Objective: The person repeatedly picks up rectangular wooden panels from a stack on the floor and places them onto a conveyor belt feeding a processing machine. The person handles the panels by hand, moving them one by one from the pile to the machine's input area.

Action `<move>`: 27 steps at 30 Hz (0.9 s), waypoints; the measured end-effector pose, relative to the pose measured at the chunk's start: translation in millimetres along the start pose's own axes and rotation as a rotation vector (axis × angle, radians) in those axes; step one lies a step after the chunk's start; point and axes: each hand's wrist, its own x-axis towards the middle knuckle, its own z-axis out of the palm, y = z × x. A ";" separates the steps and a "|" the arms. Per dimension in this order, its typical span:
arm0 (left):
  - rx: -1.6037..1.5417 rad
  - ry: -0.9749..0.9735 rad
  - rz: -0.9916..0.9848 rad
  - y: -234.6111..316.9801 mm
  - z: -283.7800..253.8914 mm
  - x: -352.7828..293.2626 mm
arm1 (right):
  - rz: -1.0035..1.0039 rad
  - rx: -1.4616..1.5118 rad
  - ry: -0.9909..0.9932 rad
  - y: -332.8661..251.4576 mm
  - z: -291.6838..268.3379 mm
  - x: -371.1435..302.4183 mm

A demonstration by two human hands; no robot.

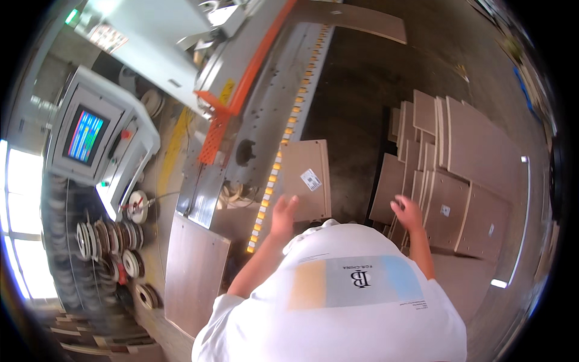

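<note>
Close to the near left corner of a brown panel (306,163) with a white label is my left hand (283,216), its thumb and fingers apart. Whether it touches the panel's edge I cannot tell. The panel lies beside a row of yellow rollers (283,145) along the machine's edge. My right hand (409,212) is raised at the near left side of stacked brown panels (446,205), fingers spread and holding nothing that I can see.
At left, a control console (99,139) with a lit screen stands near several edge-band rolls (111,238). An orange guard (244,78) runs along the machine. A larger panel (194,271) lies at the near left; another board (356,21) is at the far end.
</note>
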 end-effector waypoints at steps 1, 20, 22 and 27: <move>0.033 0.100 0.027 -15.1 -20.9 16.7 | 0.062 0.042 -0.040 7.2 10.1 -11.0; -0.616 0.513 0.042 6.1 -179.0 135.6 | 0.182 0.055 -0.383 -24.8 48.8 -61.1; -0.667 0.564 0.008 7.4 -179.1 141.1 | 0.140 0.013 -0.344 -0.2 59.3 -62.1; -0.703 0.597 -0.060 17.5 -173.0 161.4 | 0.268 0.074 -0.371 26.0 75.0 -64.2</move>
